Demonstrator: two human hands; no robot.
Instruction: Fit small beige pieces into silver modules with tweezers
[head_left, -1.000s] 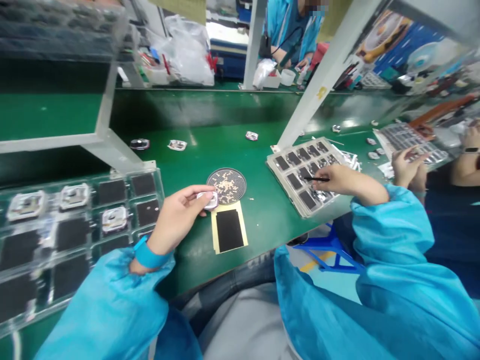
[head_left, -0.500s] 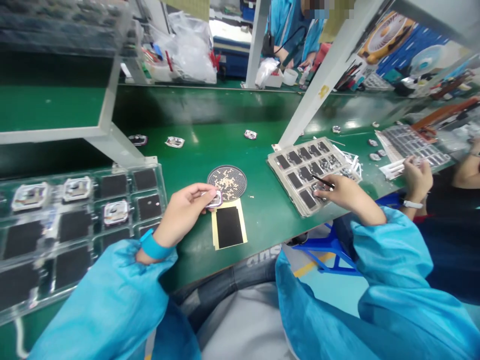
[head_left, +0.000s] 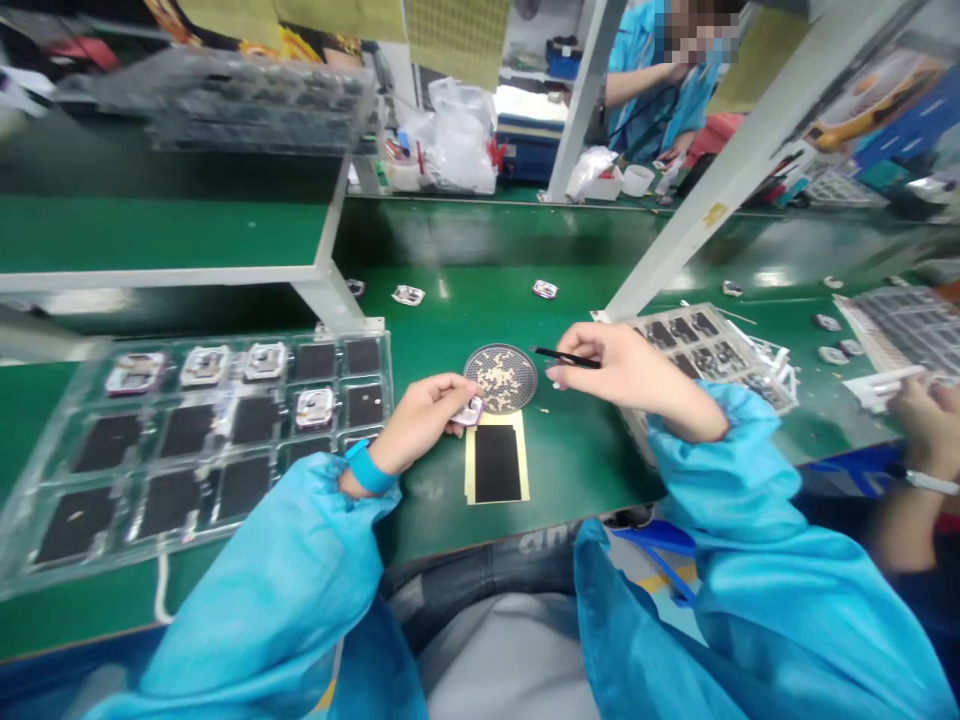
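My left hand (head_left: 431,415) pinches a small white, purple-edged device housing (head_left: 469,411) at the near-left rim of a round dark dish (head_left: 531,386). Small beige pieces (head_left: 499,376) lie scattered in that dish. To the dish's right, my right hand (head_left: 611,365) is closed around slim black tweezers (head_left: 564,357), their tip pointing left. Something small and whitish shows at its fingertips, too small to name. Below the dish, a black rectangular pad (head_left: 497,463) rests on yellow backing paper (head_left: 524,470).
A clear compartment tray (head_left: 217,415) at left holds several similar housings. Behind my right hand is another parts tray (head_left: 679,335). More housings (head_left: 545,289) lie along the back. A slanting white post (head_left: 675,210) rises at right, near a co-worker's hands (head_left: 926,410).
My right hand has come left from the right-hand parts tray to beside the dish, still holding the tweezers. My left hand keeps the housing near the dish. The camera view has shifted left.
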